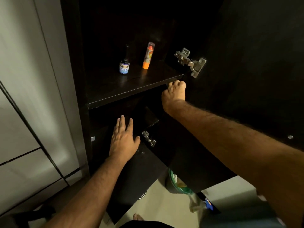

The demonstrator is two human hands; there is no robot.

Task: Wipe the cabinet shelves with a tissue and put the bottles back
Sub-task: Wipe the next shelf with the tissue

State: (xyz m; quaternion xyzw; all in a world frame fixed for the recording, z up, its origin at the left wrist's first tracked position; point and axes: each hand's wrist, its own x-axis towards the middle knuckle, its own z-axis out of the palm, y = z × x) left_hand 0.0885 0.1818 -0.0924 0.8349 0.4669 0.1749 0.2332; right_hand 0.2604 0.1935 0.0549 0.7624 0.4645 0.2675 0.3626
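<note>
Left hand (123,141) lies flat, fingers straight, toward 12 o'clock; right hand (174,92) is curled under the shelf (115,87), its grip unclear.

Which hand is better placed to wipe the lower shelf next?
Probably the left hand: it is open, flat, reaching into the lower compartment. The right hand is curled under the upper shelf edge. No tissue is visible.

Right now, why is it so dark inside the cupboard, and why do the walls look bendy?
Head view: light comes from the left, so the cabinet interior is nearly black; only the shelf front gleams beside the small bottle and orange tube. The wide-angle lens curves the straight wall lines.
</note>
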